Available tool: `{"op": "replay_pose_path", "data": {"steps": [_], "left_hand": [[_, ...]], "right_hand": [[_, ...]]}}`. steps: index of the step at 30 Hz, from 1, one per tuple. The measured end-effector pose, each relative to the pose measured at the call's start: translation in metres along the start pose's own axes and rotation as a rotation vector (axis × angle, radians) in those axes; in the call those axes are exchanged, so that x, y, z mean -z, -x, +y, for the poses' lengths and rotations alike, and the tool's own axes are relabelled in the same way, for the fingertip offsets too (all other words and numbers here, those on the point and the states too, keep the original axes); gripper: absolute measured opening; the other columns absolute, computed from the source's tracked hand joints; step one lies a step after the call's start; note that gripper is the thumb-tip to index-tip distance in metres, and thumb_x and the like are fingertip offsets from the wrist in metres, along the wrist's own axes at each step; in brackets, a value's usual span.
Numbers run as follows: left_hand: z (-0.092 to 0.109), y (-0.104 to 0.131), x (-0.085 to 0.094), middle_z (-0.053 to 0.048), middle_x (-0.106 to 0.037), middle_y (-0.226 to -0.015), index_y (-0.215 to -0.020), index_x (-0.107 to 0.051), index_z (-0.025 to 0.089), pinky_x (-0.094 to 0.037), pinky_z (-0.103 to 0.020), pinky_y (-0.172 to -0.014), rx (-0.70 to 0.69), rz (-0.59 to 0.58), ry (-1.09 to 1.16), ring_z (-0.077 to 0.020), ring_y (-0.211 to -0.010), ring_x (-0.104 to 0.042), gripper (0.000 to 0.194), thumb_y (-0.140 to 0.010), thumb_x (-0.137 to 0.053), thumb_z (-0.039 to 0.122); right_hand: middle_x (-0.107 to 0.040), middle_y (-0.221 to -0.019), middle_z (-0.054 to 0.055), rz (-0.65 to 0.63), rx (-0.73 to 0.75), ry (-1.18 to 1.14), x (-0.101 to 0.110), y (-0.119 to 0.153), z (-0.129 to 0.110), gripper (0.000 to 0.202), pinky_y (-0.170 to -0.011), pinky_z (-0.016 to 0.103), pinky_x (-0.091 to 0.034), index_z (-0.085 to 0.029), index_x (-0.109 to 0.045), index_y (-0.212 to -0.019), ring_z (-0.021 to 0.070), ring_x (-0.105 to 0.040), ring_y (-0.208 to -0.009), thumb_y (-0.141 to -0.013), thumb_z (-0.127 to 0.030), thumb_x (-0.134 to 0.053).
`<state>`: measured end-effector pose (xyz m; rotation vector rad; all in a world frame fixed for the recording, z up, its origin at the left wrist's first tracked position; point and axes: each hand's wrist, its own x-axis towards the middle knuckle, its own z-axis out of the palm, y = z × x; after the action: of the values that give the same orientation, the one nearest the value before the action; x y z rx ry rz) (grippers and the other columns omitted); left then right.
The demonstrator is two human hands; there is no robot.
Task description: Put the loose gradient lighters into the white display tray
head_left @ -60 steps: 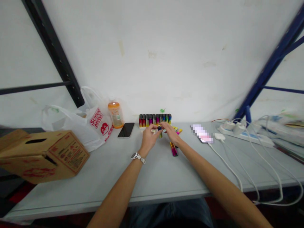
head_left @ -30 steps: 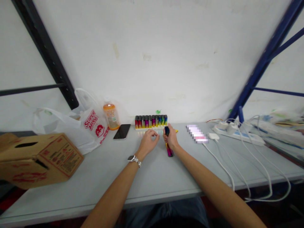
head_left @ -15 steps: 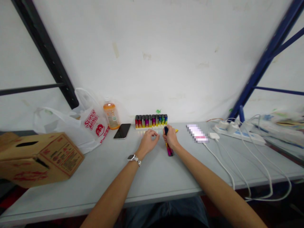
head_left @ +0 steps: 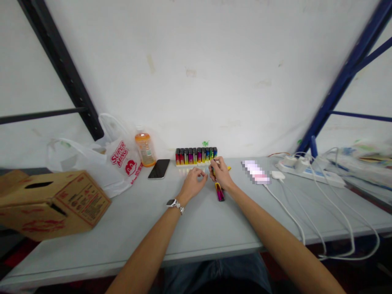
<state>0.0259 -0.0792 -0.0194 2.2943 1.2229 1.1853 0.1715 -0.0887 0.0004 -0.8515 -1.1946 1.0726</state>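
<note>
Several colourful lighters (head_left: pixel 196 156) with black tops stand upright in rows on a pale base by the wall. My right hand (head_left: pixel 219 172) is closed just in front of the row's right end, round a small dark item whose shape is mostly hidden. Below its fingers, a purple and yellow lighter (head_left: pixel 219 192) lies on the table. My left hand (head_left: pixel 194 181) hovers left of it, thumb and index finger curled towards each other; whether anything is between them is too small to tell. A yellow item (head_left: pixel 229 168) shows partly behind my right hand.
On the grey table (head_left: pixel 202 232) are a black phone (head_left: pixel 159 169), an orange bottle (head_left: pixel 145 149), a white plastic bag (head_left: pixel 116 163) and a cardboard box (head_left: pixel 76 204) to the left. A lit phone (head_left: pixel 255 172), cables and a power strip (head_left: pixel 315 173) lie right.
My right hand has turned and its grip has shifted, with the dark item now showing less. The view has moved slightly. My left hand keeps nearly the same pose.
</note>
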Motion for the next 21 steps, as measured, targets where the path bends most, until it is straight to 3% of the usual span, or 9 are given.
{"op": "replay_pose_path", "data": {"steps": [4,7,13,21], "left_hand": [[-0.001,0.0,0.002,-0.005,-0.062,-0.086,-0.076,-0.064,0.018,-0.045,-0.034,-0.086,0.004,-0.009,-0.006,-0.0195,-0.089,-0.057,0.015,-0.088,-0.058,0.025],[-0.002,0.0,0.002,-0.005,-0.062,-0.085,-0.074,-0.063,0.018,-0.046,-0.034,-0.087,0.016,-0.01,-0.01,-0.0195,-0.088,-0.057,0.015,-0.087,-0.06,0.024],[-0.003,0.001,0.001,-0.004,-0.061,-0.084,-0.074,-0.063,0.018,-0.046,-0.035,-0.087,0.023,-0.046,0.001,-0.0194,-0.087,-0.057,0.016,-0.087,-0.061,0.026],[-0.002,0.002,0.0,-0.004,-0.061,-0.084,-0.074,-0.063,0.018,-0.044,-0.036,-0.091,0.023,-0.061,-0.001,-0.0189,-0.087,-0.057,0.015,-0.087,-0.061,0.026]], "right_hand": [[-0.061,-0.077,-0.002,-0.017,0.161,0.233,0.013,-0.016,0.004,0.036,-0.051,0.024,-0.046,-0.022,-0.053,-0.09,0.0115,-0.058,-0.058,-0.082,-0.056,-0.061],[-0.066,-0.092,0.005,0.04,0.329,0.494,0.023,-0.035,0.004,0.031,-0.067,0.028,-0.049,-0.019,-0.066,-0.087,0.0167,-0.061,-0.081,-0.079,-0.048,-0.066],[-0.068,-0.081,0.003,0.036,0.377,0.635,0.031,-0.077,0.003,0.026,-0.066,0.03,-0.046,-0.017,-0.068,-0.096,0.0152,-0.057,-0.066,-0.077,-0.035,-0.064],[-0.07,-0.08,0.002,-0.118,0.37,0.782,0.041,-0.106,0.009,0.016,-0.069,0.029,-0.048,-0.017,-0.067,-0.089,0.0141,-0.058,-0.065,-0.075,-0.024,-0.063]]}}
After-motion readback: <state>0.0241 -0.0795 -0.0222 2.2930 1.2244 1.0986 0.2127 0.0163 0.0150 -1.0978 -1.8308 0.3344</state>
